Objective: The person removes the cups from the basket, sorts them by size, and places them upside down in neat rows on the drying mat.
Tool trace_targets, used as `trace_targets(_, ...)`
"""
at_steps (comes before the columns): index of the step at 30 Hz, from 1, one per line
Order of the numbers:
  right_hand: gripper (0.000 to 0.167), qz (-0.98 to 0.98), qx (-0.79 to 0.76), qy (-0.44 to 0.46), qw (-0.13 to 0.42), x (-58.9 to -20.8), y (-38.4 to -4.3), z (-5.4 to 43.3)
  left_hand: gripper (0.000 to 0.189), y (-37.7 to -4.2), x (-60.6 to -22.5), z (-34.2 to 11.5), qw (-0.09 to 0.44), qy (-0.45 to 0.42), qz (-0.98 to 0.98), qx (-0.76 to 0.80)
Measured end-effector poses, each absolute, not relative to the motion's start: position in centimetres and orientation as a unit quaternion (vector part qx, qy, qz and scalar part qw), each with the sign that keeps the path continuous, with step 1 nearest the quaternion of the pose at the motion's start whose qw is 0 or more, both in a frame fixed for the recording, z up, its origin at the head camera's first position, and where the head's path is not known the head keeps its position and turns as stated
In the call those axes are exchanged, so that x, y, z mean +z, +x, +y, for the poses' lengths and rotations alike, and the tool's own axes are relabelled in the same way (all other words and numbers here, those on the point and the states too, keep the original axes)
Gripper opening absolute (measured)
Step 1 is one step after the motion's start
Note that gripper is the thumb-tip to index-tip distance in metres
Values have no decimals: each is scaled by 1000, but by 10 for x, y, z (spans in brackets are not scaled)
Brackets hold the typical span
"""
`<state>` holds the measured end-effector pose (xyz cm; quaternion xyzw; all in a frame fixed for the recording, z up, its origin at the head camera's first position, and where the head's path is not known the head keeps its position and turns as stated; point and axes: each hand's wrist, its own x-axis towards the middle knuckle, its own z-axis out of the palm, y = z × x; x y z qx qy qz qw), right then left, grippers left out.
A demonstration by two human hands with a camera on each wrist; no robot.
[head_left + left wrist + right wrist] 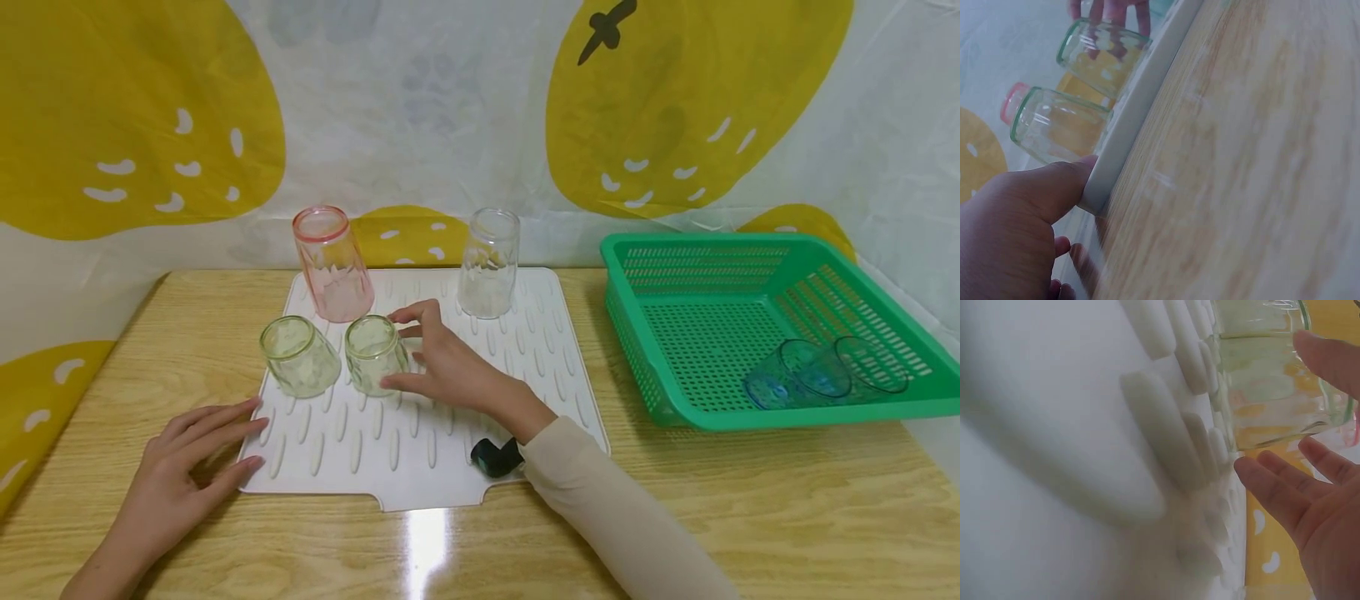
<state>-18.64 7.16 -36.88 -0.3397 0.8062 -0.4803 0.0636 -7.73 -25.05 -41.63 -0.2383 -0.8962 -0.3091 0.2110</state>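
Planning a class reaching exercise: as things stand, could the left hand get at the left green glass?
Probably yes: the left hand is at the left edge of the mat, near the left green glass, and nothing visible stands between them.

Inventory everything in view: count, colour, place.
Backdrop: 1, white and yellow, behind
Table: 1, light brown, foreground
Mat: 1, white, on table
Basket: 1, green, table's right
Green glasses: 2, pale green, mat's left
Pink glass: 1, pink, mat's back left
Clear glass: 1, colourless, mat's back right
Blue glasses: 2, bluish, in basket
Black object: 1, black, over mat's front right
Left hand: 1, bare, mat's left edge
Right hand: 1, bare, at right green glass
Sleeve: 1, beige, lower right
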Motion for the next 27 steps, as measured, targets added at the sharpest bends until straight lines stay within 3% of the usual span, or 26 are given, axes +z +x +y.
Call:
trace_targets(7, 61, 797, -489, -352, 40, -362, -177, 82, 53, -78, -418, -252, 220, -237, -895, -307)
trace_targets(13, 53, 812, -447, -374, -17, -351, -168, 92, 54, -78, -419, -253, 217, -237, -896, -307)
trace_targets(20, 53, 810, -440, -380, -79, -340, -155, 114, 54, -79, -420, -254, 220, -241, -895, -303)
trace_targets(27, 50, 810, -437, -379, -101, -336, -143, 136, 54, -79, -420, -253, 217, -241, -894, -308)
